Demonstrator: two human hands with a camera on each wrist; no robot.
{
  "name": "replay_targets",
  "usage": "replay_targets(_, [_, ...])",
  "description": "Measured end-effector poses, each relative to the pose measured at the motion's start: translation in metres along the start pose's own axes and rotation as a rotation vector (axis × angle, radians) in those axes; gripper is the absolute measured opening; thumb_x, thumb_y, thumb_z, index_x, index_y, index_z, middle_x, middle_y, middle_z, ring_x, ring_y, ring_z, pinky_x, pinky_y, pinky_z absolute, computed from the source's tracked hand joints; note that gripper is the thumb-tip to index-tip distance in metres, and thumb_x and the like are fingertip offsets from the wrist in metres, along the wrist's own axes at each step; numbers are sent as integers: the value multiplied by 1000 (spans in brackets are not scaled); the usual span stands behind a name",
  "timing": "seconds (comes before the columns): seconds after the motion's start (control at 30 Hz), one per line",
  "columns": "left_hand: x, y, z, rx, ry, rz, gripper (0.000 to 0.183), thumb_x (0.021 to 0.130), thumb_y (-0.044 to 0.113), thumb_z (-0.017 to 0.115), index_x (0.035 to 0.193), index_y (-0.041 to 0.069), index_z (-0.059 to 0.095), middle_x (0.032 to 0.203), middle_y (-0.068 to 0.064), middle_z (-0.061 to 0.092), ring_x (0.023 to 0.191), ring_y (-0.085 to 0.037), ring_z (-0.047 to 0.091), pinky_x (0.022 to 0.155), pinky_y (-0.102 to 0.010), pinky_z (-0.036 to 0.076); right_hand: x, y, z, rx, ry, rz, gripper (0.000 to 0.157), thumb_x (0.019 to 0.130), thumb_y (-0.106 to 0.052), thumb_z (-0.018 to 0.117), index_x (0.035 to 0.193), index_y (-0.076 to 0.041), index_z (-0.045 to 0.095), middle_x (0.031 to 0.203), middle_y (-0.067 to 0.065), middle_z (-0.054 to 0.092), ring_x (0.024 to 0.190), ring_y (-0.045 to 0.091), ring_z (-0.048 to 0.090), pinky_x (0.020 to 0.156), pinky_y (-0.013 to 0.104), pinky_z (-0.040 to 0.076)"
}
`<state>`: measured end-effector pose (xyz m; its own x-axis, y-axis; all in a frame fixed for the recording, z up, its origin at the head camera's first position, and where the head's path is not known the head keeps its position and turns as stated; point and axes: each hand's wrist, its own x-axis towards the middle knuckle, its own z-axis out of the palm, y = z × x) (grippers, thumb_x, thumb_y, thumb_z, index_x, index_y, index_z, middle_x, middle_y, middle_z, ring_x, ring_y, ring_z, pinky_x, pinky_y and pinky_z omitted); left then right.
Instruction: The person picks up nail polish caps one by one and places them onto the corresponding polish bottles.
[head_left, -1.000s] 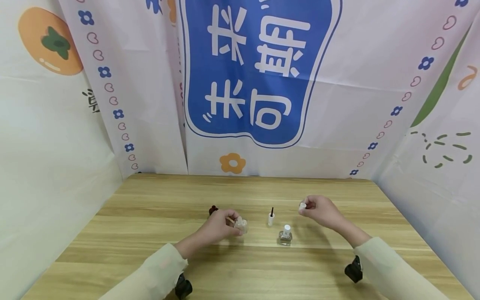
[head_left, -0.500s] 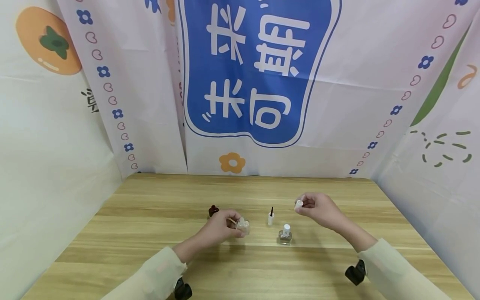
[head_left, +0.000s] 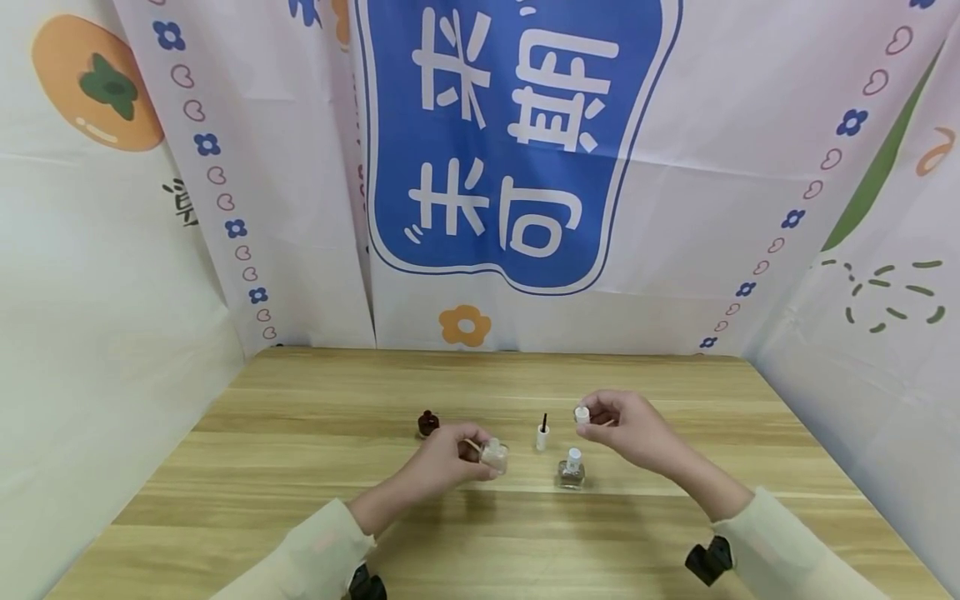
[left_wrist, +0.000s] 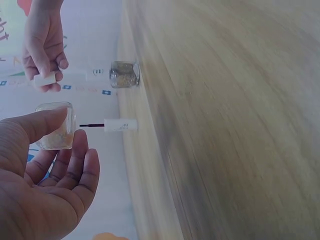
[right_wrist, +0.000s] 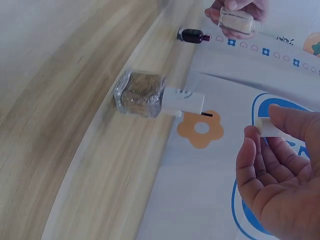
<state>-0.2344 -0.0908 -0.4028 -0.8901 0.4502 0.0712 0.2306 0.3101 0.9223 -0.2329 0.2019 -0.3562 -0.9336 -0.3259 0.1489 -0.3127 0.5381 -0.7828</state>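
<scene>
My left hand [head_left: 448, 457] pinches a small clear nail polish bottle [left_wrist: 59, 131] with pale contents between thumb and fingers, above the table. No cap sits on its neck in the head view. A white nail polish cap [right_wrist: 268, 127] is pinched by my right hand [head_left: 628, 427]; whether a brush hangs from it is hard to see. Between the hands, a white cap with a dark brush [head_left: 542, 437] stands brush-up on the table. Close by, a glittery nail polish bottle [right_wrist: 142, 94] stands upright with its white cap on. Left of these is an uncapped dark red nail polish bottle [head_left: 427, 424].
The wooden table [head_left: 300, 500] carries the bottles near its middle. Behind it hangs a printed cloth [head_left: 315, 208], with more cloth along both sides. A black wrist camera [head_left: 708, 560] sits under the right sleeve.
My right hand has moved left with the white cap, and my left hand has shifted slightly right with the bottle. They are closer together. The things standing on the table have stayed put.
</scene>
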Motion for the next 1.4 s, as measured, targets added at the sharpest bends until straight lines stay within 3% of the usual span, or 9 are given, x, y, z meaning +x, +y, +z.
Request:
replay_targets(0.47, [-3, 7, 9, -44, 3, 45, 26, 77, -1, 79, 99, -2, 65, 89, -6, 64, 75, -17, 60, 64, -24, 53, -6, -11, 17, 1, -43, -76, 19, 88, -12, 72, 103, -2, 67, 86, 0, 63, 81, 20, 60, 68, 28, 53])
replay_targets(0.73, [-7, 7, 14, -77, 8, 55, 28, 77, -2, 78, 102, -4, 64, 90, -6, 64, 78, -17, 60, 65, -23, 52, -9, -16, 23, -12, -50, -130, 13, 88, -15, 72, 98, -8, 68, 82, -2, 63, 73, 15, 59, 62, 27, 52])
replay_targets(1.07, [-8, 4, 18, -76, 26, 57, 27, 80, 1, 77, 103, -3, 64, 91, -5, 63, 79, -17, 58, 65, -22, 51, -10, -18, 27, -68, -56, -256, 13, 89, -22, 72, 97, -12, 69, 78, -8, 60, 71, 10, 56, 61, 26, 50])
replay_targets(1.3, [-11, 14, 18, -58, 39, 53, 26, 80, -1, 76, 103, -5, 64, 89, -6, 63, 78, -17, 57, 64, -20, 49, -12, -20, 28, -132, -54, -332, 11, 90, -18, 71, 99, -12, 67, 81, -11, 59, 70, 7, 54, 59, 26, 50])
replay_targets(1.4, [-8, 7, 18, -57, 38, 60, 27, 80, 3, 77, 103, -3, 65, 89, -5, 62, 78, -16, 57, 64, -21, 50, -12, -19, 29, -152, -49, -352, 10, 90, -17, 71, 99, -13, 67, 83, -11, 59, 71, 7, 54, 59, 25, 50])
